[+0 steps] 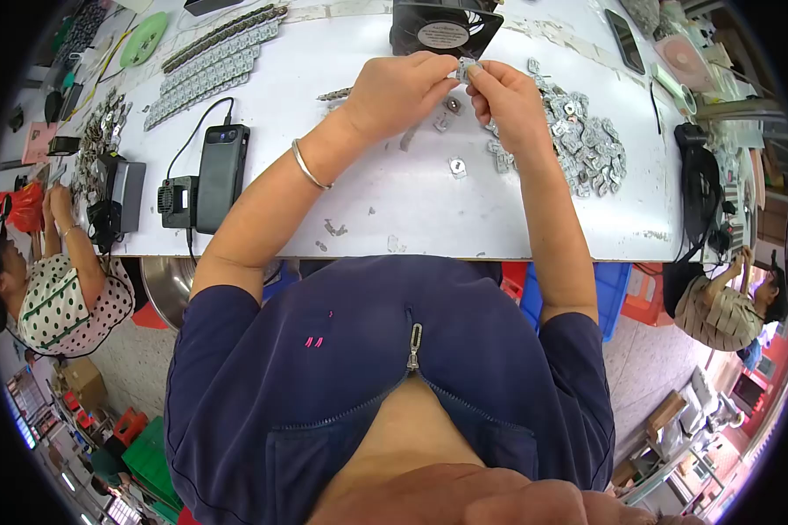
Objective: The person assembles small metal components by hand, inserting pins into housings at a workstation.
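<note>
1. Nearest is the person's dark navy zip-front top point(350, 350), close to the front edge of a white, smooth-topped table point(499, 219).
2. Just beyond that edge lie dark grey irregular flakes point(334, 228) and pale, see-through scraps point(395, 243).
3. Left of the left forearm stand a black rectangular device with rounded corners point(222, 179) and, just beside it, a black boxy unit point(177, 203). A silver metal bangle point(304, 168) circles the left wrist.
4. One loose, pale square part with a dark centre point(457, 166) lies apart, nearer than the hands.
5. Right of the right hand point(510, 101) spreads a heap of small silvery-grey metal parts point(591, 144).
6. The left hand point(396, 92) and the right hand meet at a small silvery-grey blocky piece point(466, 70), held above the table. The left fingertips close narrowly on its left side; the right thumb and forefinger pinch its right side. Its finer detail is too small to tell.
7. Farther off, left, slanting rows of linked grey parts point(206, 83) lie side by side; a black square-framed fan point(446, 26) stands just behind the hands.
</note>
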Tool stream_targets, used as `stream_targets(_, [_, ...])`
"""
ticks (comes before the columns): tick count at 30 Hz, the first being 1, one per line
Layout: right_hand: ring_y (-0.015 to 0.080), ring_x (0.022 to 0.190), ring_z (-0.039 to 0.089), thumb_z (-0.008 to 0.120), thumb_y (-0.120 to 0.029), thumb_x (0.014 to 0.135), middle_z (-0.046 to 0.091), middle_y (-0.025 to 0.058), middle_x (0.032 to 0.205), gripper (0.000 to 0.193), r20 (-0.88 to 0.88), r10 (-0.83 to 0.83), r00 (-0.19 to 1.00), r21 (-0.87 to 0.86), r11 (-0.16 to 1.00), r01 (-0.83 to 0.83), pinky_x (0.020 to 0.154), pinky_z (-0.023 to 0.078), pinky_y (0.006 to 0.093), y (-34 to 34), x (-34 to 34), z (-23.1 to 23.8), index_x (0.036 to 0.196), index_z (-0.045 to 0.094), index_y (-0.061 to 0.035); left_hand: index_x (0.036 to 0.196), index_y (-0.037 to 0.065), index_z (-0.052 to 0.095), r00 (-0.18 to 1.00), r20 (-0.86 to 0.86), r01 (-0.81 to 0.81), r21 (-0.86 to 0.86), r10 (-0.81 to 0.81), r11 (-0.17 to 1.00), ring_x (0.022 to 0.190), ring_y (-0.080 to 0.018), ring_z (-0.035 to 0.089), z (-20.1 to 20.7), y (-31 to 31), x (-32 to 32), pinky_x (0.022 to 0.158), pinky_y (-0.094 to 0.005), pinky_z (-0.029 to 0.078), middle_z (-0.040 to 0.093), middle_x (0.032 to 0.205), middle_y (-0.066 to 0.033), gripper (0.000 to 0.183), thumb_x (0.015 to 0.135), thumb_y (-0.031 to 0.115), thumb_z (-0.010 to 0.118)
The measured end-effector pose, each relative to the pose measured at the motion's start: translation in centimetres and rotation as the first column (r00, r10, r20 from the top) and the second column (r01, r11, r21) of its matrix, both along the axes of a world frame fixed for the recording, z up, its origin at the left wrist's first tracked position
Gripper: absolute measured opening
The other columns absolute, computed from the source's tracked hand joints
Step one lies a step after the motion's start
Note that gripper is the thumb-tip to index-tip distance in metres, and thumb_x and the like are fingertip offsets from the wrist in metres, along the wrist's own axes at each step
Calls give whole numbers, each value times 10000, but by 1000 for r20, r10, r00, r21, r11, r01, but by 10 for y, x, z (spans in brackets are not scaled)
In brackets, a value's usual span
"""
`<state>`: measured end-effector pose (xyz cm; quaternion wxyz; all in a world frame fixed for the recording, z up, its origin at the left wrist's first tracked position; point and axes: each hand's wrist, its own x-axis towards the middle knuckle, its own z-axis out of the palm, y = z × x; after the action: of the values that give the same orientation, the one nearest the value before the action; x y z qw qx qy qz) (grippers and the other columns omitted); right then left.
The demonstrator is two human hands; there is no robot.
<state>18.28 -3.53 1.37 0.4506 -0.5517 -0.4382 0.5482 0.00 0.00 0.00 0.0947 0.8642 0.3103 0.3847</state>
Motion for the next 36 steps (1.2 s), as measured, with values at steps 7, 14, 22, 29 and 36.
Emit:
stream_targets(7, [47, 612, 487, 605, -198, 914, 603, -17, 718, 220, 307, -60, 950, 89, 995, 34, 547, 393, 212, -40, 5, -9, 982, 703, -12, 1029, 75, 649, 981, -129, 128, -152, -148, 980, 710, -226, 671, 2, -9, 5, 629, -306, 539, 692, 936, -95, 239, 804, 120, 713])
stream_targets(14, [35, 661, 481, 609, -204, 937, 598, -34, 751, 247, 345, -22, 938, 334, 937, -101, 590, 388, 199, -42, 9, -6, 1063, 699, -12, 1265, 105, 557, 958, -37, 237, -451, -284, 860, 700, -238, 664, 17, -7, 6, 646, -313, 528, 686, 911, -131, 520, 775, 129, 728])
stream_targets(22, [61, 636, 459, 609, -176, 914, 572, -11, 699, 198, 180, 123, 976, 187, 970, -156, 564, 382, 238, -36, -6, 0, 948, 689, 1, 1292, 70, 533, 927, -138, 211, -576, -348, 790, 695, -223, 658, 38, -4, -4, 640, -302, 518, 697, 930, -142, 602, 729, 100, 745])
stream_targets(29, [67, 568, 435, 619, -197, 896, 533, 5, 608, 212, 429, 206, 880, 148, 944, -294, 517, 372, 257, -31, -6, 7, 878, 679, 6, 1275, 52, 547, 896, -85, 275, -665, -435, 695, 725, -225, 652, 43, -3, -3, 672, -312, 514, 702, 947, -150, 591, 724, 124, 748])
stream_targets(36, [63, 576, 482, 624, -205, 893, 556, 1, 617, 222, 354, 125, 927, 89, 982, -167, 521, 399, 244, -30, -4, 21, 898, 677, 10, 997, 1, 673, 901, -188, 183, -651, -391, 736, 644, -168, 621, 52, 7, -14, 623, -287, 503, 684, 811, -102, 269, 820, 204, 685])
